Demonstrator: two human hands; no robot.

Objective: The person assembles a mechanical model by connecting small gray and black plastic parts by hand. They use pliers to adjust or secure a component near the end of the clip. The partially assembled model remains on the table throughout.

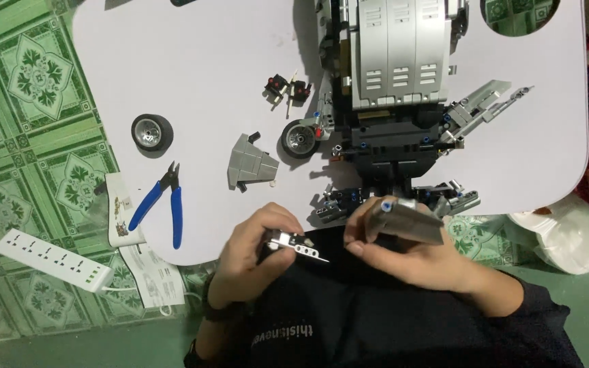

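Observation:
My left hand (250, 255) grips a small black-and-grey brick assembly with a white holed beam (299, 245) sticking out to the right. My right hand (403, 255) holds a grey angled panel piece (407, 219) with a blue pin at its left tip. Both hands hover close together over my dark shirt, just below the front edge of the white table (192, 75). A large grey-and-black brick-built car model (393, 82) lies on the table directly above my hands.
On the table lie a loose wheel (152, 131), blue-handled cutters (162, 201), a grey panel part (250, 165), small black-and-red parts (286, 88) and a wheel on the model (299, 138). A white power strip (52, 260) and paper leaflets (146, 269) rest on the green tiled floor at left.

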